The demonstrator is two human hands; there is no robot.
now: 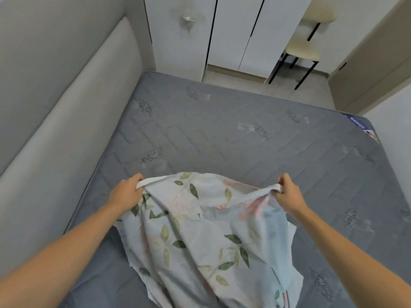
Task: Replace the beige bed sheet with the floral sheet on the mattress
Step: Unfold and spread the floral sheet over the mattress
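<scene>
A bare grey quilted mattress [222,134] fills the middle of the view. Over its near part hangs the floral sheet [200,236], pale blue with green leaves and pink flowers, bunched and draping down toward me. My left hand [126,192] grips the sheet's white hem at the upper left. My right hand [289,190] grips the hem at the upper right. The edge between both hands is held up and sags a little. No beige sheet shows in this view.
A padded beige headboard [73,121] and wall run along the mattress's left side. White wardrobe doors [222,34] stand beyond the far edge. A cream chair [302,50] with black legs is at the back right, next to a beige door [378,63].
</scene>
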